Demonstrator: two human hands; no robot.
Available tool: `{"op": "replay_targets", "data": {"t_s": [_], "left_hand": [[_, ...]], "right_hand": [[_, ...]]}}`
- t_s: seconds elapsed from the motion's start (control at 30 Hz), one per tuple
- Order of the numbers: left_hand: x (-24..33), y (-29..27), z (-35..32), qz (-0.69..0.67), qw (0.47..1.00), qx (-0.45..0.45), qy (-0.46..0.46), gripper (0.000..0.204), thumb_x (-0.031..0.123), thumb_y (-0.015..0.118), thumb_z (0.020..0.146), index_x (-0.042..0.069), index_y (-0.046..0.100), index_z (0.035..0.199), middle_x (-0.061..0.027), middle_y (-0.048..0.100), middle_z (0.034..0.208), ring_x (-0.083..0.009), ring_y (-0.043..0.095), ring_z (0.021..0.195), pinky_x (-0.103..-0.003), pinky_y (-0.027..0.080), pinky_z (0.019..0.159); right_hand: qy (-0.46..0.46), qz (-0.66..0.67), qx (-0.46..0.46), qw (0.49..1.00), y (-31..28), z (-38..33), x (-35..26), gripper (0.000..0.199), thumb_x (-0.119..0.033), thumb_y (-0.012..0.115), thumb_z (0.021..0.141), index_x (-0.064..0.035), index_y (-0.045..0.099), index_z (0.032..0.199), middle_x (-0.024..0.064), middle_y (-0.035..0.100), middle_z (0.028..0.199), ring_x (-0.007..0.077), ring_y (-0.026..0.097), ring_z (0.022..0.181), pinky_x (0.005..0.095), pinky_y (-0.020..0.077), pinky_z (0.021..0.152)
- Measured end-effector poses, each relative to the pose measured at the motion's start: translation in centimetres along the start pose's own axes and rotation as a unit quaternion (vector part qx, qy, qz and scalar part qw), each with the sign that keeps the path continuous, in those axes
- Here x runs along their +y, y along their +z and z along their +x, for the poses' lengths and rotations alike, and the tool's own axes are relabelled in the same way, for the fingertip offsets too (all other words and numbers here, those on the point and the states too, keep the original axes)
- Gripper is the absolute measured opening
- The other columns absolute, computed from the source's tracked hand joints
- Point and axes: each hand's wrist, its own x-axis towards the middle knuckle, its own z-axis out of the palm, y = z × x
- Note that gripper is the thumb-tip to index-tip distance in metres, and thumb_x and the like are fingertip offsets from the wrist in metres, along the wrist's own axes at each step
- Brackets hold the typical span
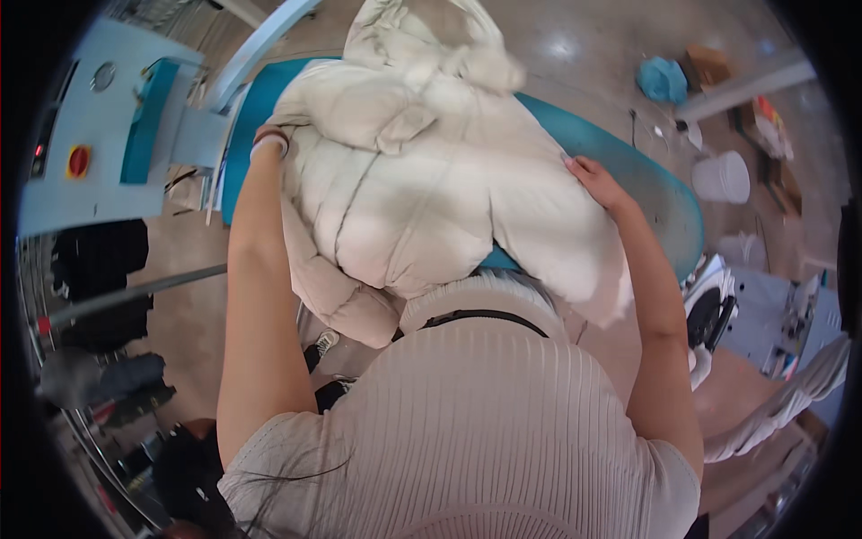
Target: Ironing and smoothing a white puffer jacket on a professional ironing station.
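A cream padded coat lies spread over a teal ironing board, its sleeves folded and bunched and its upper end hanging past the far edge. My left hand, with bands round the wrist, is at the coat's left side; its fingers are hidden in the fabric. On the coat's right edge, my right hand has thumb and fingers closed on the cloth. One padded sleeve droops over the near edge of the board at the left.
A pale blue machine cabinet with a red knob stands left. Dark clothes hang on a rail below it. To the right are a white bucket, a blue bag and an iron.
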Motion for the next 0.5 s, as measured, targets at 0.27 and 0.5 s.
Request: {"op": "replay_targets", "data": {"t_s": [0.27, 0.5], "left_hand": [[11.8, 4.5, -20.6, -0.196, 0.718, -0.064, 0.665, 0.057, 0.022, 0.057, 0.086, 0.007, 0.041, 0.138, -0.0175, 0.039, 0.144, -0.0325, 0.038, 0.132, -0.049, 0.026, 0.109], [20.9, 16.1, -27.2, 0.071, 0.718, -0.044, 0.691, 0.065, 0.055, 0.039, 0.093, 0.023, 0.026, 0.148, -0.0078, 0.022, 0.155, -0.0264, 0.018, 0.144, -0.054, 0.006, 0.113]], "right_hand": [[0.034, 0.121, 0.029, 0.992, 3.3, -10.8, 7.1, 0.035, -0.035, 0.067, 0.087, -0.0028, 0.065, 0.103, 0.0019, 0.064, 0.09, 0.0076, 0.056, 0.081, 0.0274, 0.0466, 0.074], [-0.012, 0.005, 0.246, 0.969, -6.2, -9.6, 3.3, 0.025, -0.026, 0.068, 0.086, -0.0022, 0.067, 0.093, 0.0056, 0.067, 0.08, 0.01, 0.059, 0.074, 0.0263, 0.0468, 0.068]]}}
